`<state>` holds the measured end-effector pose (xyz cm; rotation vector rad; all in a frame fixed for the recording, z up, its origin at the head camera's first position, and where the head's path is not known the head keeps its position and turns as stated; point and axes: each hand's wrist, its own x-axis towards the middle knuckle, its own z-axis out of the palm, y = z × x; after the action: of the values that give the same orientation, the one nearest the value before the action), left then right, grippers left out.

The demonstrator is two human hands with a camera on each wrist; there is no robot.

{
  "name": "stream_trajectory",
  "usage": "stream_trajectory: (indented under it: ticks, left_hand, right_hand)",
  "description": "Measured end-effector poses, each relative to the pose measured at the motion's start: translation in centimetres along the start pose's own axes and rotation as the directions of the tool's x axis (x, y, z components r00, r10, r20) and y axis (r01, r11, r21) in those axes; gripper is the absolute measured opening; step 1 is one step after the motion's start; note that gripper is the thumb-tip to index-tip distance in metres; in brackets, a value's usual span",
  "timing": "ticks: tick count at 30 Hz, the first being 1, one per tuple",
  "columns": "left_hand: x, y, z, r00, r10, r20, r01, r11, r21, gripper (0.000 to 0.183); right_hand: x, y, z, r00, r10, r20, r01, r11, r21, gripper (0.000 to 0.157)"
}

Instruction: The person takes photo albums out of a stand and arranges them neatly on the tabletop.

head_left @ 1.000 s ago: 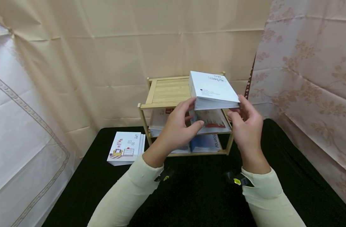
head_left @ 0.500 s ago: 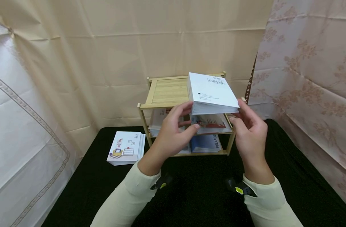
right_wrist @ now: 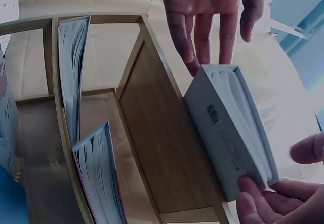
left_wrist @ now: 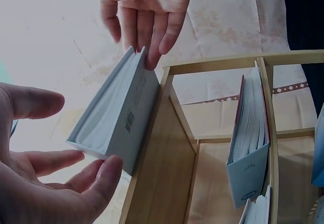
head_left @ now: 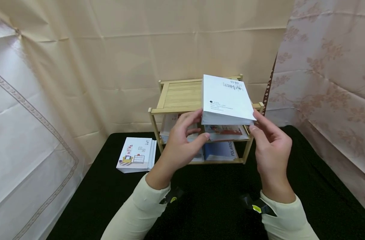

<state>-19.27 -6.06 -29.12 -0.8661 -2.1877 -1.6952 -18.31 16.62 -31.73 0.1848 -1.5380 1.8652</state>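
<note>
A thick white book (head_left: 224,96) with black print on its cover lies at the right of the wooden rack's top, its near end jutting past the front rail. My left hand (head_left: 182,136) is at its near left corner, fingertips touching it and the thumb apart. On the opposite side, my right hand (head_left: 272,146) touches the near right corner with its fingers. In the right wrist view, the fingertips of the right hand (right_wrist: 283,201) reach under the lower cover, which carries a barcode, while the thumb stands off. The left wrist view shows the left fingertips (left_wrist: 109,171) likewise under the book.
The light wooden rack (head_left: 182,95) holds several books on two lower shelves, among them a blue one (head_left: 219,151) lettered POLAROID. Left of it, a thick white book (head_left: 136,153) with drawings lies on the black cloth (head_left: 212,200). Pale curtains (head_left: 125,66) hang behind and beside.
The white book has come toward me, its near end now farther over the front rail. Both hands have moved back with it, the right one also a little rightward.
</note>
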Motion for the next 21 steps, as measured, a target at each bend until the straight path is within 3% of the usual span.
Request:
stream_trajectory:
  ticks: [3, 10, 17, 21]
  left_hand:
    - [-0.1, 0.0, 0.1, 1.0, -0.005, -0.021, 0.005, 1.0, 0.023, 0.062]
    - [-0.4, -0.4, 0.6, 0.998, -0.035, -0.042, 0.035, 0.999, -0.009, 0.054]
    - [-0.8, -1.1, 0.9, 0.995, -0.061, -0.081, 0.057, 0.997, -0.052, 0.043]
    - [-0.9, -1.5, 0.8, 0.993, -0.079, -0.086, 0.073, 0.995, -0.072, 0.039]
  right_hand:
    - [0.3, 0.4, -0.3, 1.0, -0.001, -0.029, 0.003, 0.999, 0.048, 0.025]
    - [0.9, 1.2, -0.9, 0.997, 0.059, -0.051, -0.052, 0.989, 0.136, 0.028]
    - [0.9, 1.4, -1.1, 0.987, 0.163, -0.011, -0.161, 0.98, 0.115, 0.017]
    - [1.0, 1.3, -1.4, 0.971, 0.23, 0.062, -0.236, 0.967, 0.096, 0.026]
